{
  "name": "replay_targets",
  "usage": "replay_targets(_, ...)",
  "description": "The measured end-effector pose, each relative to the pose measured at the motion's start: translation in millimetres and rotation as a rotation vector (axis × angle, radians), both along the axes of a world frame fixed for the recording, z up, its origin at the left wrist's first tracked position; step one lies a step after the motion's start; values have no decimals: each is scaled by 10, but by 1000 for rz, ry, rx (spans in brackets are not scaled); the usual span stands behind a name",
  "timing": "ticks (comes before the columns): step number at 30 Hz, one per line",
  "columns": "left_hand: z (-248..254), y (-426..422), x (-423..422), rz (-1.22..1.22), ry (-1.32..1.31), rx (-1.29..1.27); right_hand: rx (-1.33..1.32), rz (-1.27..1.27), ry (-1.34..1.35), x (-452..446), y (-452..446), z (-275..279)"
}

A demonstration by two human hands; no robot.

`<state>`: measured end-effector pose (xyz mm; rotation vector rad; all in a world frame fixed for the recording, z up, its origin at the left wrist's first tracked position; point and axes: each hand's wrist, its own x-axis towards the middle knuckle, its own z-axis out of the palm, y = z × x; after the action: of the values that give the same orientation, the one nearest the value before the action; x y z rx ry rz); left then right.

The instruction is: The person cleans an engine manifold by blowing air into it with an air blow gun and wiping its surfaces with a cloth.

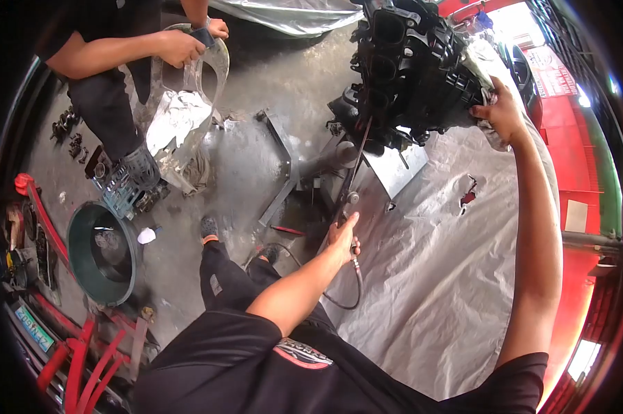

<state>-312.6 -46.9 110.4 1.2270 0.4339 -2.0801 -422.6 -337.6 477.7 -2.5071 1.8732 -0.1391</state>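
Note:
My left hand (342, 240) is closed around an air blow gun (353, 198). Its long thin nozzle points up toward a black engine block (422, 83), whose round cylinder bores face left. An air hose (359, 290) loops down from the gun below my hand. At the right end of the block, my right hand (507, 116) grips a crumpled, dirty whitish rag (482, 58), with the thumb toward the block. Some of those fingers are hidden by the cloth. Beneath the block stands a metal support (335, 159), partly hidden.
A grey plastic sheet (436, 276) drapes at right, near a red vehicle body (567, 152). A co-worker's hand (180, 48) holds a dark block by a chair (218, 65) bearing a white cloth (177, 117). A green basin (77, 252), engine parts (122, 183) and red bars (87, 359) occupy the left floor.

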Motion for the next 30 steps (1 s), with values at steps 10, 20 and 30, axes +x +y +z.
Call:
replay_targets(10, 19, 134, -99, -27, 36, 22, -23, -21, 0, -70, -67, -27)
replay_targets(20, -160, 4, -118, -27, 101, 68, -31, -14, 13, -23, -35, -21)
replay_targets(30, 18, -292, -133, 17, 151, 54, -42, -21, 14, -87, -56, -46)
